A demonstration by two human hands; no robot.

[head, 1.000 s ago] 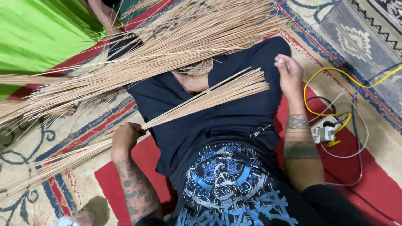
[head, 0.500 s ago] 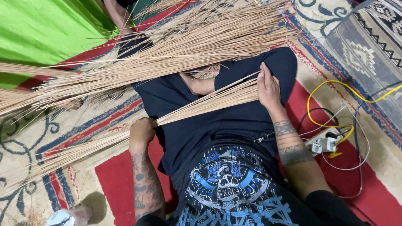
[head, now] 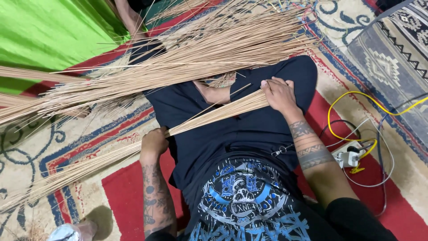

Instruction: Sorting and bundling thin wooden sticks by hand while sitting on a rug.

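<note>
I sit cross-legged on a patterned rug (head: 111, 129) in dark trousers. A long bundle of thin tan sticks (head: 214, 115) lies slantwise across my lap, from lower left to upper right. My left hand (head: 154, 142) is closed around the bundle near its middle, at my left knee. My right hand (head: 278, 93) presses flat against the bundle's upper right end, over my right knee. A much larger pile of loose sticks (head: 187, 58) fans out on the floor ahead of my legs.
A green cloth (head: 49, 35) lies at the upper left. A yellow cable (head: 352, 99), dark cables and a white power adapter (head: 350, 157) lie at the right on the red rug. A grey patterned mat (head: 392, 58) is at the upper right. Someone's bare leg (head: 129, 18) shows at the top.
My right hand has moved from beyond my right knee to the end of the bundle and now presses on it. The left hand keeps its grip.
</note>
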